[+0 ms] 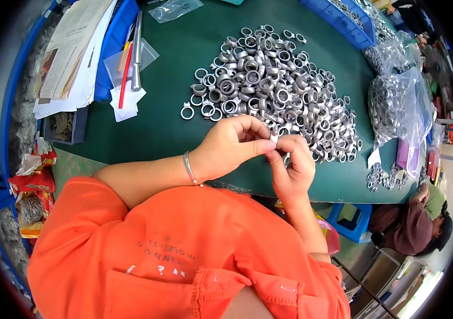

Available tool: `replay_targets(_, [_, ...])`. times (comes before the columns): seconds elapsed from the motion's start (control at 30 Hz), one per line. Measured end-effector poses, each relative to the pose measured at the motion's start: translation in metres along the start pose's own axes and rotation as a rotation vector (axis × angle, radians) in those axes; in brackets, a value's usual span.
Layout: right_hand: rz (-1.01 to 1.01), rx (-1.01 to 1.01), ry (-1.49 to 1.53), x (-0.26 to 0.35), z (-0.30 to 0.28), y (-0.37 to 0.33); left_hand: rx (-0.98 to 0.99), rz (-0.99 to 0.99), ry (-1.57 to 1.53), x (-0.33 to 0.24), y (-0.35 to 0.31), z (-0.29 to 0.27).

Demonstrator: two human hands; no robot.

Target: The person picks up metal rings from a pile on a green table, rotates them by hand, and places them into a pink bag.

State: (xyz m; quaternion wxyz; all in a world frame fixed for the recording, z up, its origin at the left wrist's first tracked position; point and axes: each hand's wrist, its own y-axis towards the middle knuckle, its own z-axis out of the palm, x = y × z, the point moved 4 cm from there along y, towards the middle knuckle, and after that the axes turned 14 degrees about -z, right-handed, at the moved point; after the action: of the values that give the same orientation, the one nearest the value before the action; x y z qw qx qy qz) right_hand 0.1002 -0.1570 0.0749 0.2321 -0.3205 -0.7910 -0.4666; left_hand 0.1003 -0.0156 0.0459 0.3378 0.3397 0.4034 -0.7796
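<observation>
A large heap of grey metal rings (253, 74) is spread over the green tabletop (173, 69), just beyond my hands. At the heap's near edge, my left hand (224, 149) and my right hand (294, 169) meet, thumbs and fingers pinched together. Between the fingertips shows a small silvery metal ring (274, 137), mostly covered by the fingers. Both hands are closed on it, held slightly above the table. A silver bangle (190, 167) circles my left wrist.
Left of the heap lie a tapered metal rod (136, 58), a red pen (125, 77) and paper slips. Papers (72, 53) rest by a blue bin (110, 48). At right are clear bags of rings (394, 103), a blue tray (343, 21), a blue stool (351, 220) and another person (410, 226).
</observation>
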Motion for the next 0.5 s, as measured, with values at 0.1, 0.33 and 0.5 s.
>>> replay_targets(0.1, [0.029,-0.082,0.083,-0.006,-0.001,-0.007,-0.082,0.200,0.138,-0.005,-0.002,0.001])
replay_targets(0.33, [0.490,-0.176,0.854,-0.013,0.002,-0.016,-0.167,0.523,0.498,-0.017,-0.012,0.005])
replay_targets(0.5, [0.291,-0.312,0.884,-0.008,0.002,-0.020,-0.131,0.204,0.020,-0.003,-0.007,0.006])
